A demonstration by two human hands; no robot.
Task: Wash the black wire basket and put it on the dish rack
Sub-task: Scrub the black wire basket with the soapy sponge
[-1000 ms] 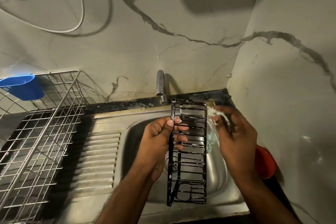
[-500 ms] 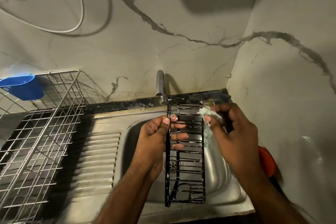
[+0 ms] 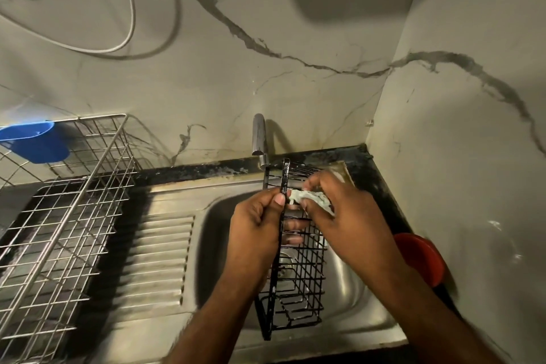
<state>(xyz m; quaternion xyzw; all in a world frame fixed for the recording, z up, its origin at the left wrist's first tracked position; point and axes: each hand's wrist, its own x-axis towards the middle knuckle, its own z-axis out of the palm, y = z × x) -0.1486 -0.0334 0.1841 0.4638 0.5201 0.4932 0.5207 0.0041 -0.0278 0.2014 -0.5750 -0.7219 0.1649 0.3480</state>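
The long black wire basket (image 3: 298, 284) stands on end over the steel sink bowl (image 3: 354, 284), flecked with white suds. My left hand (image 3: 257, 233) grips its left edge, thumb on the rim and fingers reaching through the wires. My right hand (image 3: 345, 216) pinches a pale soapy scrub cloth (image 3: 310, 198) and presses it against the basket's upper part, just right of my left thumb. The silver wire dish rack (image 3: 68, 216) stands to the left, beyond the ribbed drainboard (image 3: 159, 260).
The tap (image 3: 259, 139) hangs just behind the basket's top; no water is visible. A blue plastic cup (image 3: 35, 140) clips to the rack's back left. A red round thing (image 3: 419, 257) sits at the sink's right, against the side wall.
The basket has turned so its left edge faces me more. My right hand has slid the cloth leftward across the top wires, close to my left thumb.
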